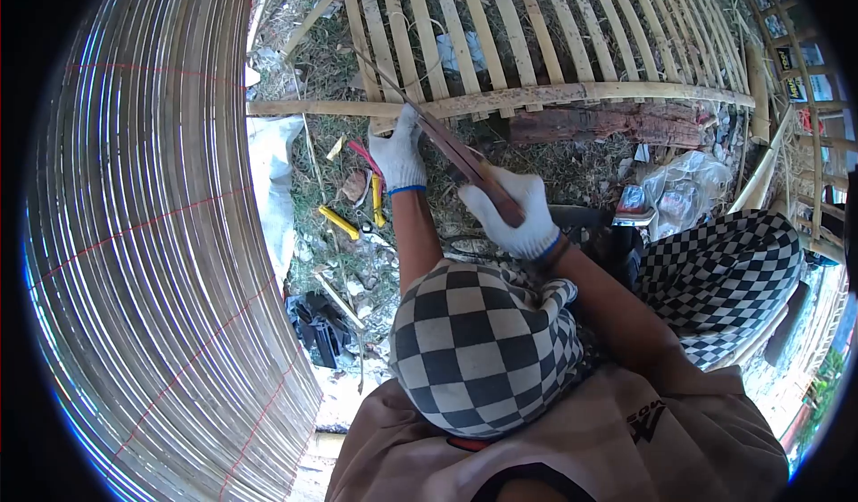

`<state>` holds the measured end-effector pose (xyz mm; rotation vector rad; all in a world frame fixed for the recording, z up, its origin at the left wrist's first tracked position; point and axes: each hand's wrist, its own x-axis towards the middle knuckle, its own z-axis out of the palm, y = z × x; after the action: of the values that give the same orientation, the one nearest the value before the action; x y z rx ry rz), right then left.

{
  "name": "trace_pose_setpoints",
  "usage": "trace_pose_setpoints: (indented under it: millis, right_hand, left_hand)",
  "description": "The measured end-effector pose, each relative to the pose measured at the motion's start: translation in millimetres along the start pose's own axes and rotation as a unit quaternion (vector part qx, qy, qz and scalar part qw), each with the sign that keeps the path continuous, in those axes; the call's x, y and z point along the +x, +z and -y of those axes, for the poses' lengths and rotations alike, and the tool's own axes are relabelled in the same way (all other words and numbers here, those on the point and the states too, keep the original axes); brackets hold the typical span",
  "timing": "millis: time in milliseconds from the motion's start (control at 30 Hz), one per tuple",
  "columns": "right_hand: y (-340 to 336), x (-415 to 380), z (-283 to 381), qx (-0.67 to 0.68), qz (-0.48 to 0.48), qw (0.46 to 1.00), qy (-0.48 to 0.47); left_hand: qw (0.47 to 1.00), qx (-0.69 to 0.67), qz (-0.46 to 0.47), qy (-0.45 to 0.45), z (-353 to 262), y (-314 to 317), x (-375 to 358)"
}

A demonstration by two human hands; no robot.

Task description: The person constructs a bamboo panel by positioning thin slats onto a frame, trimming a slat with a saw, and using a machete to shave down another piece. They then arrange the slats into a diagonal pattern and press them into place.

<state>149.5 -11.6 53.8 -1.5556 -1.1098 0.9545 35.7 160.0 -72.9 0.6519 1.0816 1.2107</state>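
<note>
My right hand [518, 212], in a white knitted glove, is closed round the brown grip of a long knife [454, 149]. The knife slants up and to the left, its narrow far end crossing a bamboo crossbar [500, 100]. On my left, the other gloved hand [399, 155] is wrapped at the crossbar, fingers right where the knife passes over it. The crossbar runs across a frame of flat bamboo slats [465, 24], which fan out away from me over the grass. Part of the left fingers is hidden behind the bamboo.
A large rolled-out slatted bamboo screen [170, 234] stands along the left. Yellow-handled tools [339, 222] lie on littered ground near my left forearm. Beyond my right hand are a reddish weathered plank [617, 125] and a clear plastic bag [681, 194]. My checkered-covered knees [483, 350] are close below.
</note>
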Motion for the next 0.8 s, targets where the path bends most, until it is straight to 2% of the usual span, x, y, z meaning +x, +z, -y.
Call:
trace_pose_setpoints:
  millis: [67,133,267,300,333,400,467,500,533,567,633,667,700,800]
  right_hand:
    - [-5,-9,-4,-0.054,-0.001,0.998,-0.022]
    - [-27,-49,4,-0.074,0.026,0.997,0.016]
    - [-31,-55,13,-0.028,0.012,0.998,0.056]
    - [-22,-32,9,0.025,0.031,0.994,0.102]
    - [-6,-6,-5,-0.014,0.018,0.999,0.032]
    - [6,1,-25,-0.047,-0.021,0.998,-0.039]
    - [-25,-39,12,-0.001,0.054,0.994,0.1]
    - [-27,-71,-18,0.055,0.014,0.997,0.058]
    - [-30,-77,-18,0.203,0.004,0.97,0.131]
    - [-33,-83,-18,0.345,-0.028,0.917,0.2]
    - [-20,-67,-15,0.345,-0.029,0.902,0.257]
    - [-15,-31,-9,0.165,0.008,0.972,0.164]
    - [-15,-12,-3,-0.024,0.044,0.997,0.064]
    - [-25,-24,7,-0.087,0.025,0.996,0.027]
  left_hand:
    - [0.999,0.028,0.013,0.018,-3,1,4]
    - [1.0,0.024,0.007,0.017,-1,-2,-4]
    - [1.0,0.001,-0.007,0.02,10,-6,-3]
    - [1.0,0.008,0.001,0.025,7,-3,0]
    - [0.999,0.015,0.006,0.029,4,-2,0]
    - [1.0,0.01,0.001,0.026,-2,4,5]
    - [1.0,0.019,-0.004,0.022,11,-7,4]
    - [1.0,0.002,0.002,0.024,3,0,-2]
    - [1.0,-0.001,-0.003,0.03,5,3,1]
    - [0.999,-0.003,-0.009,0.036,8,3,4]
    - [0.999,-0.025,0.002,0.032,2,2,-6]
    - [0.999,-0.016,0.004,0.032,-1,3,-4]
    - [0.999,-0.009,0.004,0.03,-2,3,-5]
    - [1.0,0.013,0.006,0.027,-1,0,-1]
